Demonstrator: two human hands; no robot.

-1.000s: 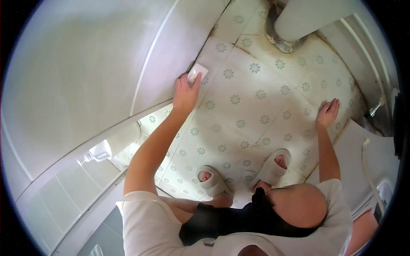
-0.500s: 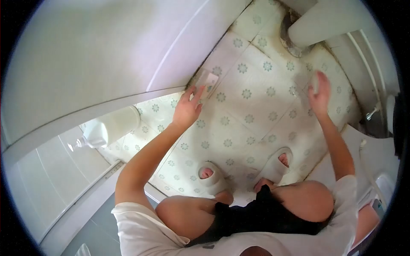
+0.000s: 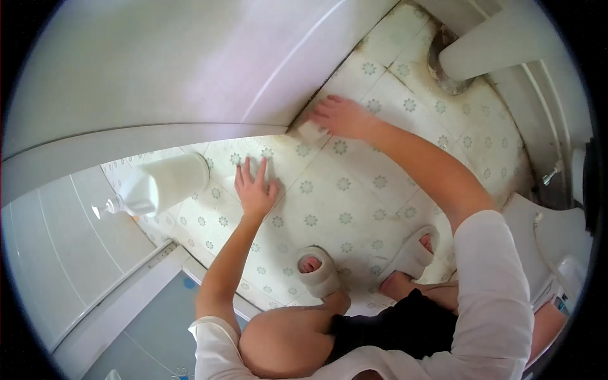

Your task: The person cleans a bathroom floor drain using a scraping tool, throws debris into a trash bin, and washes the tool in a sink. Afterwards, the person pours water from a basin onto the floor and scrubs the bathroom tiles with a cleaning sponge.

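Observation:
My left hand (image 3: pixel 255 192) hovers over or rests on the patterned floor, its fingers spread and nothing in them. Stretched across to the wall's corner is my right hand (image 3: pixel 342 118), palm down and slightly blurred, with its fingers apart. It lies over a small pale rectangular piece (image 3: pixel 311 132) on the floor, and covers part of it. Whether that piece is loose or fixed, I cannot tell. Left of my left hand, a large white pump bottle (image 3: pixel 171 180) stands by the wall.
A pale panel wall (image 3: pixel 209 69) fills the upper left, its corner close to my right hand. A thick white pipe (image 3: pixel 494 54) enters the floor at upper right, with stained edges. My slippered feet (image 3: pixel 316 272) are below on the tiled floor (image 3: pixel 345 218).
My right hand has swung from the far right to the pale piece at the wall corner. My left hand has left that piece and moved left and nearer to me.

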